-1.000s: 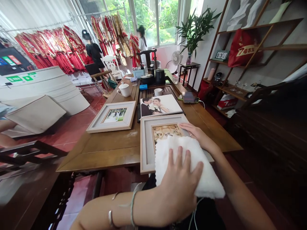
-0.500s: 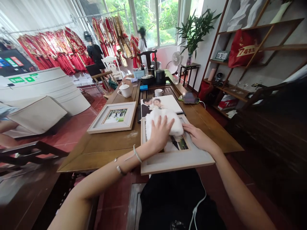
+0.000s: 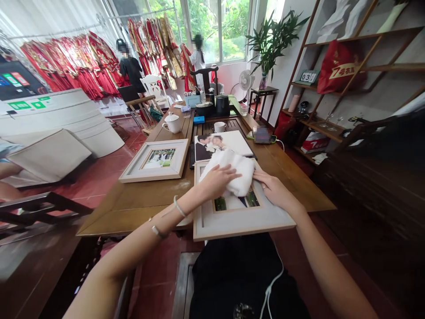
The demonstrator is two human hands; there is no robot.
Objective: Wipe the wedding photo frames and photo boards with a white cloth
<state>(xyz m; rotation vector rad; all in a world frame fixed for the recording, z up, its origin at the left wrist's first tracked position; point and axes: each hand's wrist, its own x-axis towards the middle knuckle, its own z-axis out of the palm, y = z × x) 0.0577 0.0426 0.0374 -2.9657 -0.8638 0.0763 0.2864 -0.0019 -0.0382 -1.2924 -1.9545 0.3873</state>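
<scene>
A white cloth (image 3: 244, 177), thick and folded, lies over the upper part of a pale picture frame (image 3: 232, 226). My left hand (image 3: 221, 177) rests flat on the cloth, its fingers stretched to the right. Below the cloth, part of the photo (image 3: 232, 204) shows inside the frame. My right hand (image 3: 274, 188) lies on the frame's right side with its fingers extended and no cloth in them. A second picture frame (image 3: 131, 173), with an outdoor photo in it, lies to the left. Behind the cloth is a photo print (image 3: 237, 139) of two people.
On the wooden table (image 3: 133, 212) stand a white lidded teapot (image 3: 171, 124), a white cup (image 3: 219, 127) and a black kettle (image 3: 222, 105). A phone (image 3: 264, 136) with a cable lies at the right. Two people are near the clothes racks behind; another person's leg shows at left.
My left hand has turned so its fingers point right, and its wrist has moved left. The cloth has spread and shifted slightly, baring more photo. My right hand stays in place.
</scene>
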